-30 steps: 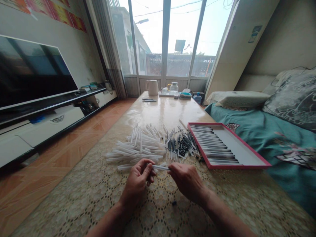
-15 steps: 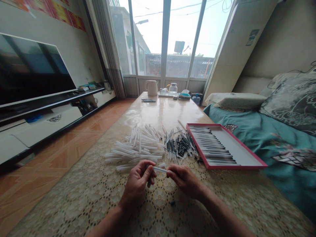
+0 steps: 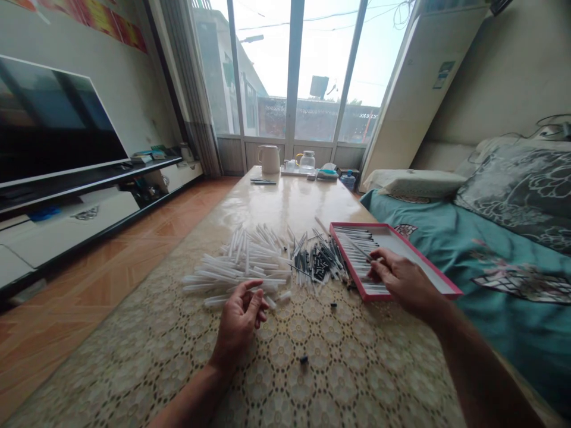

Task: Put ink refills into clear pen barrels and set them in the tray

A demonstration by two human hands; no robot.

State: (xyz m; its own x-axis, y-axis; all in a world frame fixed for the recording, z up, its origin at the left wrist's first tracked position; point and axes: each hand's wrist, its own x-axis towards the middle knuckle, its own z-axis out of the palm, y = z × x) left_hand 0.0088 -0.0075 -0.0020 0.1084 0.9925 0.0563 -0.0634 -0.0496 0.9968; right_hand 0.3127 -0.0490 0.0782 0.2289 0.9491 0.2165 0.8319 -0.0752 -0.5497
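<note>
Where right hand [image 3: 400, 277] covers, pens [image 3: 358, 262] partly hidden.

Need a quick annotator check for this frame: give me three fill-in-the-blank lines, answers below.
1. A pen is held over the pink-rimmed tray by the person's ____ hand.
2. In the picture, the heaped white tubes lie to the ____ of the heaped black parts.
3. At the table's far end, the glass pitcher stands to the picture's ____ of the beige kettle.

Missing words: right; left; right
</note>
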